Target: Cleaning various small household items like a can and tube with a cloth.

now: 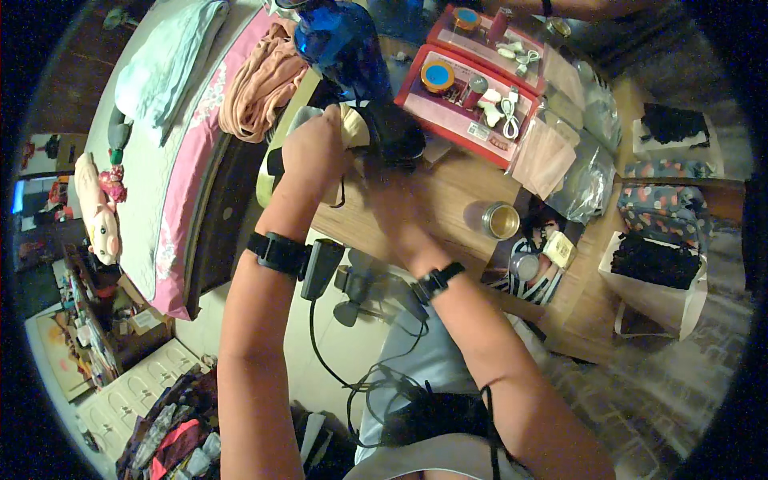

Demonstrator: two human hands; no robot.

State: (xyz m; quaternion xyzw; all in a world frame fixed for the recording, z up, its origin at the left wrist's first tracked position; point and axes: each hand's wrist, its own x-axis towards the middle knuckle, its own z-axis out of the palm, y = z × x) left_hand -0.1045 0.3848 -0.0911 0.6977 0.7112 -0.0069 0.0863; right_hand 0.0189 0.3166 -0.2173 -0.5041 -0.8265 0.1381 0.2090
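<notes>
At the far-left end of the wooden table [468, 186], my left hand [315, 144] is closed around a pale cream rounded thing [354, 127], whose kind I cannot tell. A grey piece [305, 117] shows behind its knuckles. My right hand [384, 180] is blurred and in shadow beside a black object [396, 132]; its fingers are hidden. Shiny blue plastic [345, 45] rises just behind both hands. To the right of my right hand stands a jar with a metallic rim [501, 221].
Two red boxes [468, 111] hold lidded jars, small bottles and white cables. Clear plastic bags [582, 186] lie beside them. White boxes with black shredded filling [657, 261] stand at right. A bed [180, 234] flanks the left. Another person's arm [576, 9] reaches in at top right.
</notes>
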